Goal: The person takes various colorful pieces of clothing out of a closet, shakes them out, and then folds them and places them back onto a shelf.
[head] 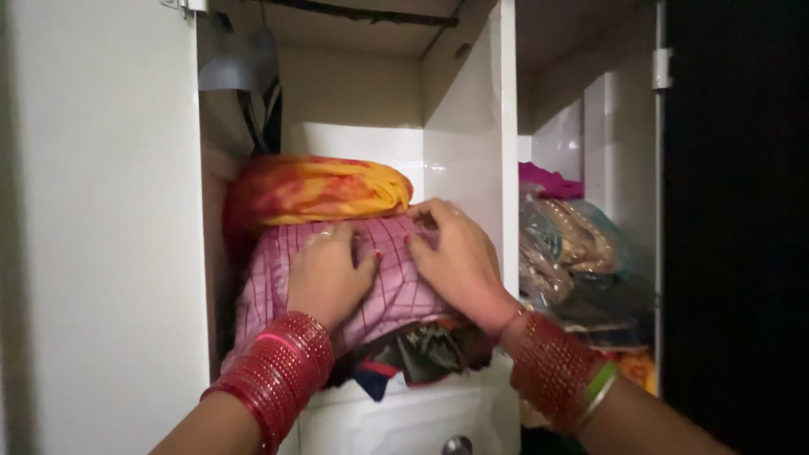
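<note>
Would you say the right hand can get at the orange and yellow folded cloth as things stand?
Probably yes: the right hand presses the pink striped cloth just below the orange and yellow cloth, with nothing between.

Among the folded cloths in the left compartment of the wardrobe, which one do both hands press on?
The pink striped cloth: the left hand and the right hand lie flat on it. The orange and yellow cloth rests on top of it, untouched.

Dim white wardrobe (101, 211) (door open), drawer (404, 421) below, dark door (742, 227) beside
</note>
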